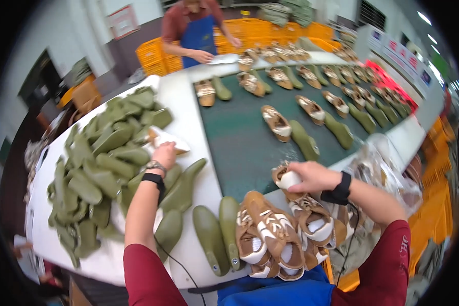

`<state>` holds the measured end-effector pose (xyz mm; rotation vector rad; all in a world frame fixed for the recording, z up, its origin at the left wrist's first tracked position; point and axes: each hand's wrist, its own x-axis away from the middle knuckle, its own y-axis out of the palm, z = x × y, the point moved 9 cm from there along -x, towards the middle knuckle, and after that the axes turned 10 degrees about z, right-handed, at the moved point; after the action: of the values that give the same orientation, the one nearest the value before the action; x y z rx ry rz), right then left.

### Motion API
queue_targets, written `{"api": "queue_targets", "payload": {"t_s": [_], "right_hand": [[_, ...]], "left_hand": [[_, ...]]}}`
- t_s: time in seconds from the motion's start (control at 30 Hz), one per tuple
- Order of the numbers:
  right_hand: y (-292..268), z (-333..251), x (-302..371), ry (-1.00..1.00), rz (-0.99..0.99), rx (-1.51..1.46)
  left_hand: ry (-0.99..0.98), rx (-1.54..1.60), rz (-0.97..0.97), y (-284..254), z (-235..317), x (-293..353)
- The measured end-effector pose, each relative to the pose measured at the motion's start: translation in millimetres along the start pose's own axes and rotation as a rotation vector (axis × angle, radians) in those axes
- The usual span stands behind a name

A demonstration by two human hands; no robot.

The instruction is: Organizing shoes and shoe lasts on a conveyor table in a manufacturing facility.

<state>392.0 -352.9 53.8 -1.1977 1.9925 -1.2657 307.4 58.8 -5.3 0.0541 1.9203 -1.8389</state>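
My left hand is closed at the near edge of a white piece with tan edges, whose kind I cannot make out. It is beside a heap of olive-green shoe lasts. My right hand grips the white heel of a brown-and-white shoe at the near edge of the green conveyor belt. Just below that hand, several similar shoes are piled against my blue apron. A pair of green lasts lies left of this pile on the white table.
Shoes paired with lasts sit in rows along the belt. Across the table, a person in a blue apron handles a pale item. Clear plastic bags lie at right, with orange crates beyond. A cord hangs near my left arm.
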Motion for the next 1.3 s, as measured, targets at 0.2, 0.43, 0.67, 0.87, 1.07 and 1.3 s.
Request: {"api": "queue_targets", "payload": {"t_s": [0.2,0.43,0.67,0.87,1.07,1.3], "right_hand": [[-104,23,121,0.178,0.186,-0.213],[-65,61,231,0.515,0.301,-0.14],[-57,78,251,0.519,0.556,0.018],[-92,36,238,0.344,0.6,0.064],[-138,-82,171,-0.29,0.677,0.093],[-92,-129,126,-0.511,0.484,-0.194]], "left_hand": [[-0.096,-0.38,-0.49,78,17,-52],[-0.05,-0.433,-0.505,158,-22,-52],[0.048,-0.249,0.028,-4,13,-81],[-0.206,1.022,0.261,-187,69,-28],[-0.212,1.846,0.083,-231,178,60],[-0.361,2.089,-0.02,-237,254,104]]}}
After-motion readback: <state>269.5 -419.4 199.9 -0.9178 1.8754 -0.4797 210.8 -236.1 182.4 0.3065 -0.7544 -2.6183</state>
